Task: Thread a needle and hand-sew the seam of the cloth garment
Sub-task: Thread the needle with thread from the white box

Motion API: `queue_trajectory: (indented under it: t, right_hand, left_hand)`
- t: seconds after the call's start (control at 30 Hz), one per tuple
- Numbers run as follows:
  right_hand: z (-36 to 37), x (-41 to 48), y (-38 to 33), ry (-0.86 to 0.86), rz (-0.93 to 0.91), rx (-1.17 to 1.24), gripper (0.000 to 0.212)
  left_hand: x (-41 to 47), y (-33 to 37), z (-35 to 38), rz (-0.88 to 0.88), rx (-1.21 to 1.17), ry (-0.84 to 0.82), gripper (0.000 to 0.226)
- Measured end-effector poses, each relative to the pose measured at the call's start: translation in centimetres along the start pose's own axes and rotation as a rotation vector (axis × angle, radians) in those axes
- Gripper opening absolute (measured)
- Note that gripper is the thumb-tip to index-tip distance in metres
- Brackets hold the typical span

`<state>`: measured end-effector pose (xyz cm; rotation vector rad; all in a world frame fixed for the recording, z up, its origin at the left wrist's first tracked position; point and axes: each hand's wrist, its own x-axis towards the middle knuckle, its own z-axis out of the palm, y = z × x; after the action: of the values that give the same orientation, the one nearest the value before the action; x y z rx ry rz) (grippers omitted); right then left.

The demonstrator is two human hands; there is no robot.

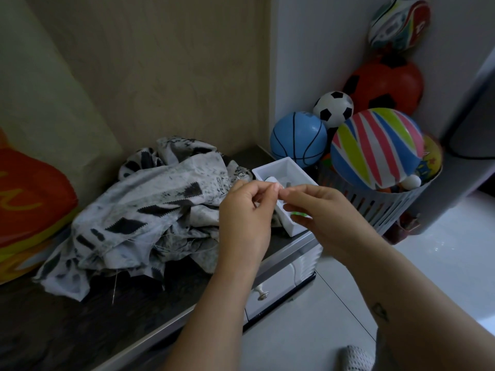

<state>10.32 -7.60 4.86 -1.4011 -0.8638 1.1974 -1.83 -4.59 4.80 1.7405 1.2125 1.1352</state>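
Note:
The black-and-white patterned cloth garment (150,210) lies crumpled on the dark countertop (80,325). A thin needle-like sliver (114,289) hangs at the cloth's front edge. My left hand (243,218) and my right hand (321,207) meet fingertip to fingertip above a white open box (284,167). Each pinches with thumb and forefinger. What they pinch is too fine to make out; it looks like thread. A small green thing (299,215) shows under my right fingers. I cannot tell whether it is held or lies in the box.
A slatted basket (375,210) full of balls stands on the floor to the right, against the box end of the counter. An orange cushion (29,199) fills the counter's left side. A white drawer with a knob (263,295) sits under the counter edge.

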Motion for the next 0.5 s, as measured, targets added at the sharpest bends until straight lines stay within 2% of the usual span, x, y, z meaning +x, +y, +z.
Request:
queue_trajectory:
  t: [0.13, 0.27, 0.37, 0.5]
  right_hand:
    - [-0.2, -0.1, -0.4, 0.049, -0.111, -0.23, 0.015]
    - [-0.9, 0.0, -0.5, 0.079, -0.216, -0.415, 0.011]
    - [-1.4, 0.1, -0.6, 0.171, -0.251, -0.363, 0.007]
    - [-1.2, -0.1, -0.8, 0.167, -0.307, -0.307, 0.005]
  left_hand:
    - [0.1, 0.0, 0.0, -0.042, -0.014, -0.057, 0.016]
    - [0.2, 0.2, -0.3, -0.154, -0.124, -0.094, 0.017]
    - [0.3, 0.2, -0.5, -0.203, -0.169, -0.104, 0.018]
    - [0.4, 0.1, -0.5, -0.221, -0.185, -0.102, 0.019]
